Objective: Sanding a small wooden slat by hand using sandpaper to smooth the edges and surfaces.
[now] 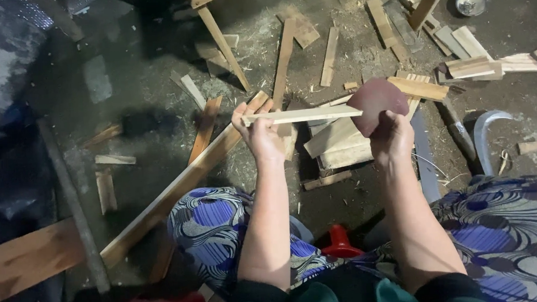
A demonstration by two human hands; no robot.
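**Wood strip held level, sandpaper folded over its end**

The person sits low, knees apart in blue-and-purple patterned cloth (214, 223), both forearms stretched out over the floor (139, 84). The left hand (258, 133) has its fingers (240, 113) curled tight around one end of a thin pale strip (303, 114), thumb on top, holding it about level and well above the floor. The strip runs across to the right hand (391, 136), whose fingers are closed on a reddish-brown piece of sandpaper (375, 104). The sandpaper wraps over the strip's far end, so that end is hidden beneath it; the paper stands up rounded above the knuckles.

Under the hands the dirty floor is strewn with offcuts and shavings. A long plank (179, 188) lies slanting from below the left hand down toward the left knee. A short stack of boards (340, 145) sits right below the strip, between the two hands. To the right of the right hand lies a dark flat blade (424, 156), and beyond it a curved grey metal piece (488, 129). A small red thing (340, 241) shows between the knees. More sticks (476, 66) are heaped at the upper right.
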